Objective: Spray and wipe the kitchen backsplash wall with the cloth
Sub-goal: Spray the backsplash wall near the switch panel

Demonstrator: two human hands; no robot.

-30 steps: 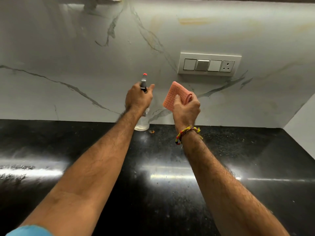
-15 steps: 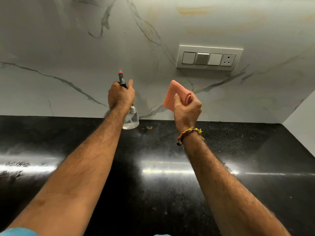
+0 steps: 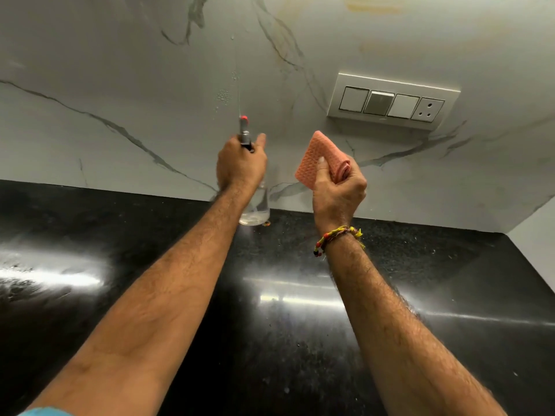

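Observation:
My left hand [image 3: 240, 165] grips a clear spray bottle [image 3: 256, 210] with a dark head and red nozzle tip, held up above the counter and aimed at the white marble backsplash [image 3: 120, 85]. A thin stream leaves the nozzle, and droplets cling to the wall just above it. My right hand [image 3: 338, 190] holds a folded orange cloth [image 3: 318, 159] upright, a short way off the wall, to the right of the bottle.
A white switch plate [image 3: 392, 102] with three switches and a socket is fixed to the wall at upper right. The glossy black counter [image 3: 300, 310] runs below both arms. A side wall [image 3: 537, 235] closes the corner at right. Yellowish stains mark the upper wall.
The view has tilted up and droplets now show on the wall above the nozzle. My left hand and bottle have shifted back rightwards, closer to the cloth. The right hand holds the cloth as before.

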